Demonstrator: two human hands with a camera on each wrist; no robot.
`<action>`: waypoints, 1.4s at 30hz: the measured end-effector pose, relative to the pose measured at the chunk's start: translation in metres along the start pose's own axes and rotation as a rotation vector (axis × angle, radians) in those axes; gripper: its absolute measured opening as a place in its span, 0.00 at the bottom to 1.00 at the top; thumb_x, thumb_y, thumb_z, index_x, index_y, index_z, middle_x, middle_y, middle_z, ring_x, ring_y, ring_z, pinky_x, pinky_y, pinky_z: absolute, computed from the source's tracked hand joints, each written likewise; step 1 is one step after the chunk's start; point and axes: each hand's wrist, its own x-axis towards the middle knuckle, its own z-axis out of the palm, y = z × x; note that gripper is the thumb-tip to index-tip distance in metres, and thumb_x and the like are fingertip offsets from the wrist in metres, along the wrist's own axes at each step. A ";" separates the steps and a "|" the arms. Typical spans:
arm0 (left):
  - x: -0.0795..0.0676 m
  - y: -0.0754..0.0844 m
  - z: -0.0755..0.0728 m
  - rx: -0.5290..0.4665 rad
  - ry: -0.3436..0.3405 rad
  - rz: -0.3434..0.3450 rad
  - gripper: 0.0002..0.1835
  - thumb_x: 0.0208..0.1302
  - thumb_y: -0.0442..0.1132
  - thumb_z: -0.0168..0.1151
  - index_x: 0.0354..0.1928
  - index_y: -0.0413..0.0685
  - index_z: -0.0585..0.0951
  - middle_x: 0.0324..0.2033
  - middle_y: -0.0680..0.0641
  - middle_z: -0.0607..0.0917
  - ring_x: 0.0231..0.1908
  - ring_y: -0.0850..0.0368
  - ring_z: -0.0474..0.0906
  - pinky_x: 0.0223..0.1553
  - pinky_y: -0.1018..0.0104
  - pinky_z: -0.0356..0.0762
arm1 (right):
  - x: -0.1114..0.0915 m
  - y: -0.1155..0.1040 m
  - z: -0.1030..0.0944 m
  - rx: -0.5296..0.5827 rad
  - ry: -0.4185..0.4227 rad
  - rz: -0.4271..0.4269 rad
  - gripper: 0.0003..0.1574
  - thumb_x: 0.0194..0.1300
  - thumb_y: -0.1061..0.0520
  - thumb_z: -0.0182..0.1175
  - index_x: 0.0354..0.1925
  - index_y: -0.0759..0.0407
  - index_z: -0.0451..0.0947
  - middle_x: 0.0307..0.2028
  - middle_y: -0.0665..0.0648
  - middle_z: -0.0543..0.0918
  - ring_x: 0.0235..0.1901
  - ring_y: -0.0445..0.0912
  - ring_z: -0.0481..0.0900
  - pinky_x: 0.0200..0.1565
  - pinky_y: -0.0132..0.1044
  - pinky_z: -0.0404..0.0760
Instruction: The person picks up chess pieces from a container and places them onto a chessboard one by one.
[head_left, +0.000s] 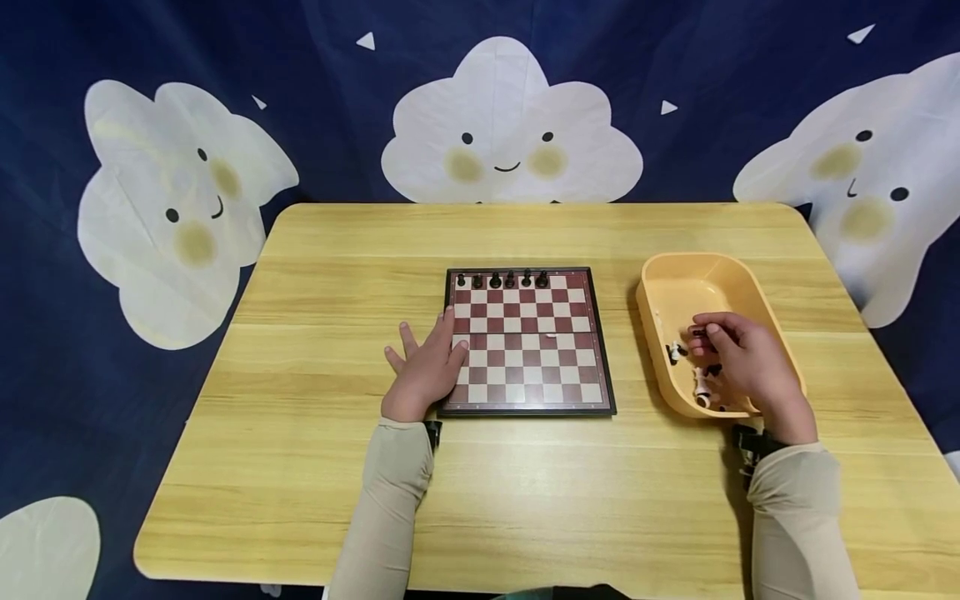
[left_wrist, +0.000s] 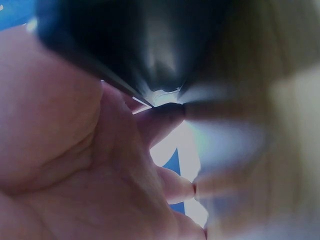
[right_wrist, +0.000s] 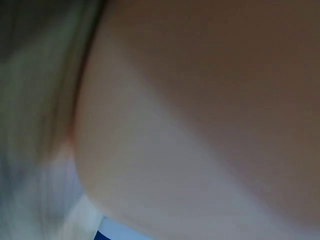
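Note:
A chessboard [head_left: 525, 358] with dark red and white squares lies on the table, a fold line across its middle. Several black chess pieces [head_left: 510, 280] stand in a row along its far edge, from the left corner rightward. My left hand [head_left: 425, 373] rests at the board's left edge, fingers spread, thumb over the squares. Over a yellow plastic bin [head_left: 651, 333], my right hand [head_left: 750, 358] pinches a small dark chess piece [head_left: 699, 332] between thumb and fingers; its exact kind is hidden. Beneath that hand lie white chess pieces [head_left: 702, 385] and black ones. Skin fills most of the right wrist view.
The light wooden table [head_left: 315, 467] carries the board at its middle and the bin at the right. Behind it hangs a dark blue cloth [head_left: 330, 125] printed with smiling clouds. A tiny white mark [head_left: 551, 336] shows near the board's fold.

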 end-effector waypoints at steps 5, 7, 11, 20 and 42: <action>0.000 0.000 0.000 0.000 -0.004 0.002 0.36 0.84 0.56 0.36 0.85 0.59 0.41 0.83 0.50 0.46 0.75 0.30 0.13 0.66 0.25 0.13 | -0.002 -0.001 -0.001 -0.174 0.058 -0.077 0.20 0.77 0.58 0.61 0.59 0.71 0.79 0.47 0.72 0.84 0.40 0.38 0.80 0.40 0.23 0.72; 0.000 0.000 0.000 0.000 -0.005 0.001 0.36 0.84 0.55 0.37 0.85 0.59 0.40 0.83 0.50 0.46 0.75 0.30 0.13 0.66 0.25 0.13 | -0.001 -0.002 0.001 -0.235 0.034 -0.133 0.21 0.70 0.59 0.68 0.57 0.68 0.81 0.42 0.69 0.85 0.38 0.44 0.78 0.39 0.26 0.71; 0.000 0.000 0.000 -0.003 -0.005 0.001 0.35 0.84 0.55 0.36 0.85 0.59 0.40 0.83 0.50 0.45 0.75 0.30 0.13 0.66 0.25 0.13 | 0.001 -0.005 0.004 -0.232 -0.165 -0.184 0.29 0.62 0.65 0.73 0.61 0.66 0.79 0.36 0.64 0.79 0.32 0.48 0.76 0.29 0.33 0.77; 0.000 0.001 -0.001 -0.005 -0.001 0.006 0.36 0.84 0.55 0.37 0.84 0.59 0.41 0.83 0.50 0.46 0.75 0.30 0.13 0.66 0.24 0.13 | 0.003 -0.005 0.009 -0.316 -0.273 -0.203 0.25 0.58 0.69 0.74 0.54 0.67 0.81 0.28 0.56 0.76 0.27 0.43 0.72 0.33 0.37 0.73; 0.001 0.000 0.000 -0.007 -0.005 -0.001 0.36 0.84 0.55 0.37 0.84 0.59 0.40 0.83 0.50 0.46 0.75 0.30 0.13 0.67 0.25 0.14 | 0.001 -0.005 0.010 -0.248 -0.254 -0.265 0.25 0.58 0.69 0.73 0.55 0.66 0.83 0.40 0.59 0.82 0.36 0.46 0.77 0.37 0.35 0.76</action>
